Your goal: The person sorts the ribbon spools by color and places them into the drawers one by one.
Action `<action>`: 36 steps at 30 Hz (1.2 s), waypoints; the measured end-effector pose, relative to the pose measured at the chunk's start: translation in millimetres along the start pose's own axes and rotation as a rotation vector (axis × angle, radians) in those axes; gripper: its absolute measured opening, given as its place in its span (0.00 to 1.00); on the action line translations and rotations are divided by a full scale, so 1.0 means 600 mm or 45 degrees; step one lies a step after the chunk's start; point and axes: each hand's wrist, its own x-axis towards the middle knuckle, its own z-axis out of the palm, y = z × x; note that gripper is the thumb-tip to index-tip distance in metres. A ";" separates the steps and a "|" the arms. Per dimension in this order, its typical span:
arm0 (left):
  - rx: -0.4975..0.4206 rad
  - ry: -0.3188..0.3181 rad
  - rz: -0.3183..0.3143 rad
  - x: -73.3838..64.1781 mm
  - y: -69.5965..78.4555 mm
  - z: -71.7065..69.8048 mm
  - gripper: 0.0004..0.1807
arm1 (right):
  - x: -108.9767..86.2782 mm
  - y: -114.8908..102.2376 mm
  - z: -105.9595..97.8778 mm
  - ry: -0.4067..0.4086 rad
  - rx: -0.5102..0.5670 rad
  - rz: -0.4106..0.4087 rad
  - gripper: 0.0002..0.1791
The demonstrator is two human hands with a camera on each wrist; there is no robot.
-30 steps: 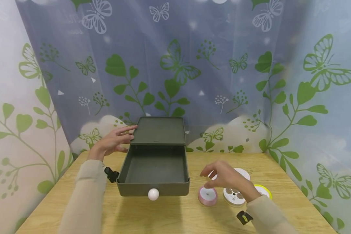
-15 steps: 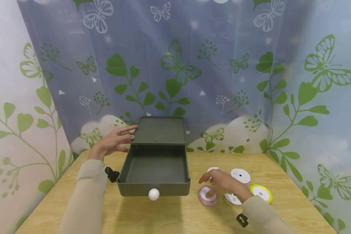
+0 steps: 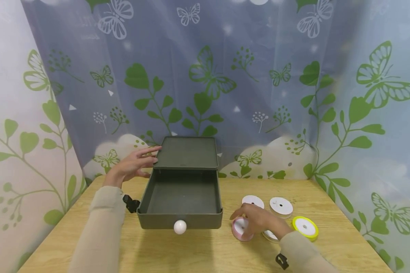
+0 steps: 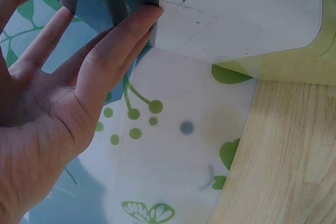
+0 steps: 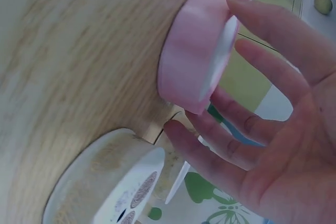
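Left hand rests, fingers extended, against box at centre; right hand pinches pink spool, lower right: probably light, stiff, slick; grip opposite rim edges

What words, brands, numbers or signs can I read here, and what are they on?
No text is legible.
Backdrop: faint lettering-like marks at upper left, unreadable.
Grey box: tiny mark near its top's front edge, too small.
Back-right white spool: faint print, too small.
Patterned spool: printed face, too blurred.
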 end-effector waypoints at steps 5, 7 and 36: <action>0.003 0.005 0.003 0.001 -0.003 -0.001 0.37 | -0.001 0.001 0.002 -0.008 -0.019 -0.052 0.31; 0.003 0.005 0.002 0.001 -0.004 -0.001 0.37 | -0.002 0.001 0.002 -0.010 -0.027 -0.054 0.30; 0.011 0.010 0.002 0.003 -0.008 -0.005 0.37 | -0.019 -0.018 -0.064 -0.052 -0.001 -0.112 0.28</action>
